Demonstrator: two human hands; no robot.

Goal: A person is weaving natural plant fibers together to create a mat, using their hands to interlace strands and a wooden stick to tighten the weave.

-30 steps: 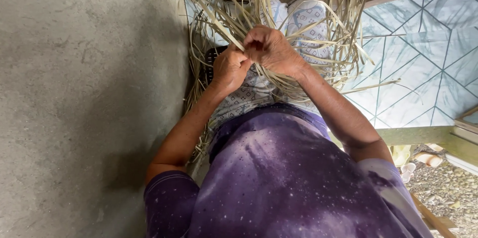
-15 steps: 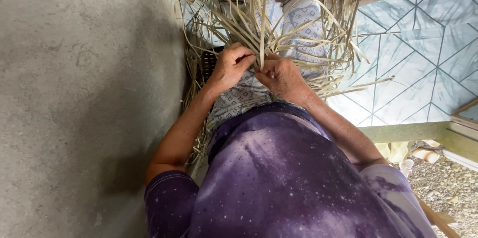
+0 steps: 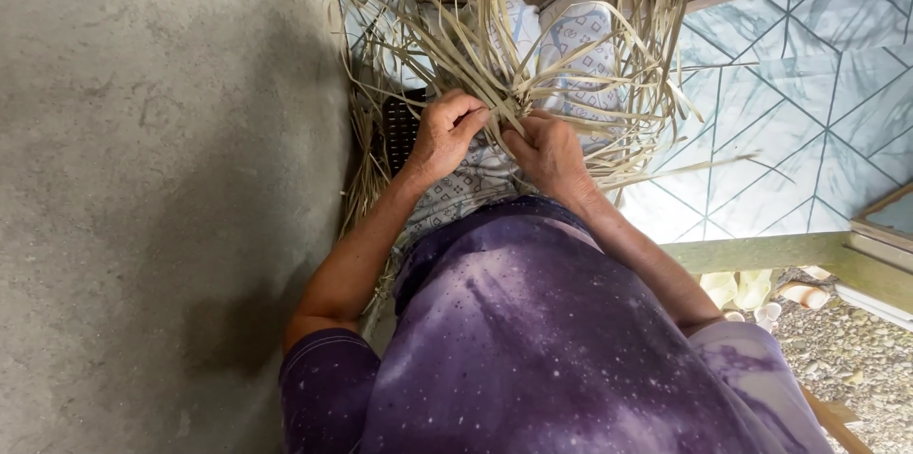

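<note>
Flat, dry, pale straw-coloured weaving strips (image 3: 533, 64) (splayed loosely over the lap) are pinched by the closed left hand (image 3: 445, 135) and right hand (image 3: 552, 152), now drawn closer together than before.

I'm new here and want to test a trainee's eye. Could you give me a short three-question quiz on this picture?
1. True or false: both hands grip the pale strips.
2. What lies left of the person: A) tiled floor B) bare grey wall C) water?
3. What colour is the shirt?

Key:
1. True: left hand and right hand meet at the woven knot.
2. B, the wall.
3. Purple.
</note>
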